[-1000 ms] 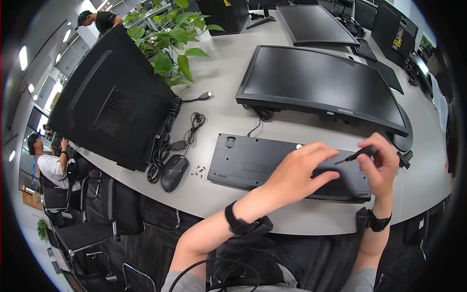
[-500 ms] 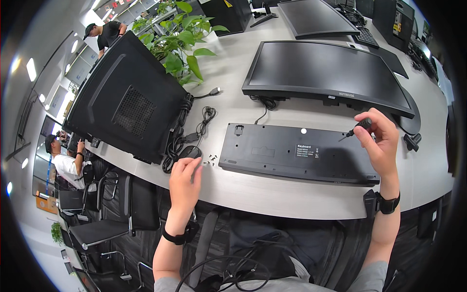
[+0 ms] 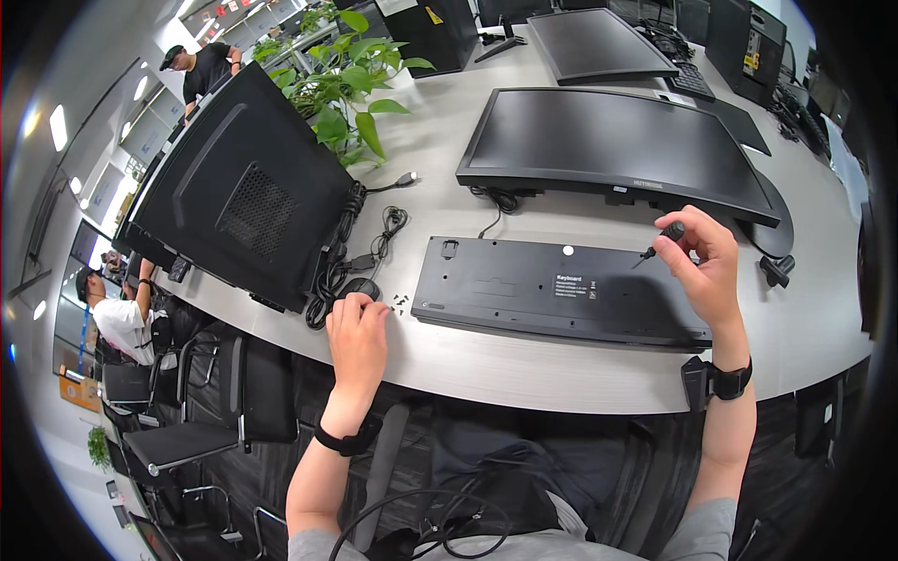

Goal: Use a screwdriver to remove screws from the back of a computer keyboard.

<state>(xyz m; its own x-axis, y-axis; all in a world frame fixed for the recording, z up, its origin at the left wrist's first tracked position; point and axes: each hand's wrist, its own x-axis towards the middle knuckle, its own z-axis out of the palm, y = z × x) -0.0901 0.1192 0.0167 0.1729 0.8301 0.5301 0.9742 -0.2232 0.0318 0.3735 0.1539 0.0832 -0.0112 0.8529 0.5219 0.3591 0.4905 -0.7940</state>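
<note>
A black keyboard point(image 3: 524, 290) lies upside down on the table, its label and small screw holes facing up. Above its right part, my right hand point(image 3: 703, 266) is closed around a small black screwdriver point(image 3: 670, 236), whose thin shaft points down and left, clear of the keyboard. To the keyboard's left is a small cluster of dark screws point(image 3: 399, 304). My left hand point(image 3: 357, 341) rests beside them at the table's near edge, fingers bent and close together; whatever is between the fingertips is hidden. Just beyond its fingers sits a black mouse point(image 3: 359, 289), partly covered.
A black computer case point(image 3: 187, 201) stands at the left with bundled cables point(image 3: 337, 252) along it. Behind the keyboard lies a monitor point(image 3: 617, 140) on its stand, with a second monitor point(image 3: 599, 45) farther back. A leafy plant point(image 3: 351, 89) stands beyond the case. Two people are at the left.
My left hand has turned, its fingers now lower and nearer the screws. My right hand still holds the screwdriver over the keyboard. The whole view has shifted slightly.
</note>
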